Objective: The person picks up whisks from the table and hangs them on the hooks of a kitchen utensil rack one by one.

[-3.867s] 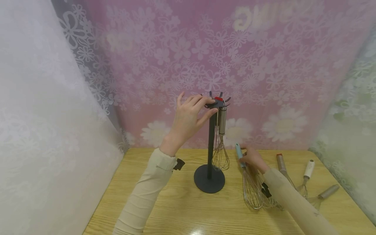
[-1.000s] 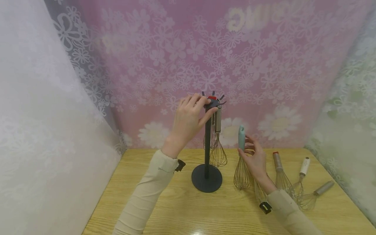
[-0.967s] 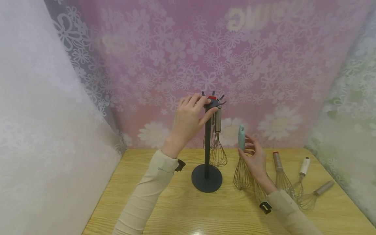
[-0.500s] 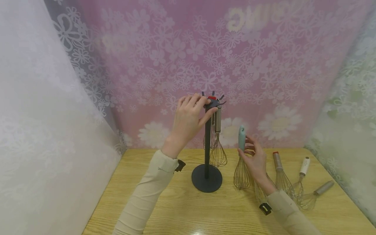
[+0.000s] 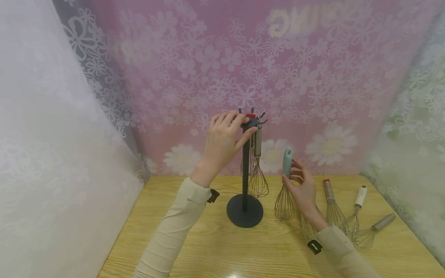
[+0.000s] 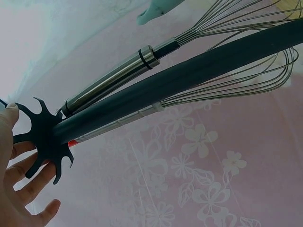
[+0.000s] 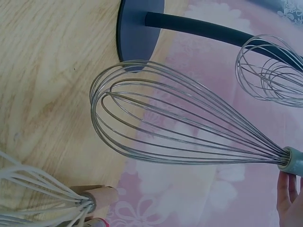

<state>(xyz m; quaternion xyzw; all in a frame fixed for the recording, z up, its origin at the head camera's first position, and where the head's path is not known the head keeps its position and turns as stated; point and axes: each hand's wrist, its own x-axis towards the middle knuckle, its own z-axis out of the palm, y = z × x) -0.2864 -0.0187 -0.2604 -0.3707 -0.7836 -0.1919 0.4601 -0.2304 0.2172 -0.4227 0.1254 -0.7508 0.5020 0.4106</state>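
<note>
A black stand point(image 5: 245, 173) with a round base and curved hooks on top stands upright on the table. My left hand point(image 5: 224, 135) pinches its hook crown between thumb and fingers. Two whisks hang from the hooks: a steel-handled whisk point(image 6: 109, 80), and another point(image 6: 123, 122) with a red end behind the pole. To the right of the stand, my right hand point(image 5: 303, 193) holds a turquoise-handled whisk point(image 5: 287, 162) by the lower handle. That whisk is nearly upright, handle end up and wire loops down; its loops point(image 7: 175, 118) show large in the right wrist view.
On the wooden table point(image 5: 194, 247) lie a red-ended whisk point(image 5: 328, 191), a white-handled whisk point(image 5: 360, 197) and a grey-handled whisk point(image 5: 383, 222) at the right. Another whisk point(image 5: 306, 227) lies partly under the right wrist. A pink flowered curtain point(image 5: 208, 77) closes the back.
Since the oldest frame the right hand has brought the turquoise-handled whisk up from lying on the table to near upright. In the last half second it rises and tilts slightly. The left hand keeps its place.
</note>
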